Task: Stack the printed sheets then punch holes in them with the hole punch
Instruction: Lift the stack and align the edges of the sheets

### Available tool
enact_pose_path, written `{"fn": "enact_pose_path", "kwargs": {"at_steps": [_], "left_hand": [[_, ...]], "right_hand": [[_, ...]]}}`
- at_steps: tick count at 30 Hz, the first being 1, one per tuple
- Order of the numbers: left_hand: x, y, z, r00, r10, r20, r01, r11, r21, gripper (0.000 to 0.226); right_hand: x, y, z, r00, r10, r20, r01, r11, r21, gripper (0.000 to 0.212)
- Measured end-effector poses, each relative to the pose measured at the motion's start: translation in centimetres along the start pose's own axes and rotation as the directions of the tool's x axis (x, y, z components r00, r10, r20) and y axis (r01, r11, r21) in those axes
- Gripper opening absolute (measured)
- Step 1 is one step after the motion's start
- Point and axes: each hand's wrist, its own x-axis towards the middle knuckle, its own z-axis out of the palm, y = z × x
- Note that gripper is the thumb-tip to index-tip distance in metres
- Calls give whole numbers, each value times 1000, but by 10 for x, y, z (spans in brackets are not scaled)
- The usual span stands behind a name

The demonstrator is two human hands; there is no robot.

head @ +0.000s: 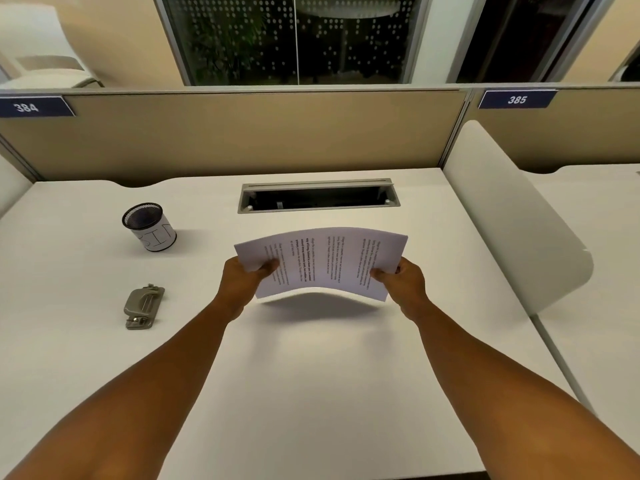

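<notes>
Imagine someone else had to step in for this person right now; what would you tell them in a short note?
Left hand: gripping the left edge of the sheets.
Right hand: gripping the right edge of the same sheets.
Sheets: gathered into one stack, held above the desk, bowed upward in the middle, printed side up.
Hole punch: lying on the desk to the left, untouched, apart from the paper.
Mesh cup: farther back on the left, not involved.
Done: the sheets are together in one stack.
Left: probably square the edges, then slide the stack into the punch and press.
</notes>
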Motion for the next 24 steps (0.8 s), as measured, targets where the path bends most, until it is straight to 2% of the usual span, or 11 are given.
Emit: {"fn": "enact_pose_path", "kwargs": {"at_steps": [7, 15, 21, 24], "left_hand": [[4, -8, -3, 997, -60, 53, 57, 996, 69, 29], [7, -7, -3, 999, -49, 24, 47, 995, 83, 24], [10, 4, -9, 998, -59, -22, 59, 998, 6, 19], [11, 8, -12, 993, -103, -66, 100, 994, -42, 28]], "right_hand": [[-1, 2, 1, 999, 30, 32, -29, 999, -26, 38], [3, 0, -1, 999, 8, 32, -7, 999, -31, 32], [11, -5, -5, 999, 19, 32, -23, 993, 120, 28], [14, -6, -8, 998, 37, 57, -48, 979, 196, 28]]}}
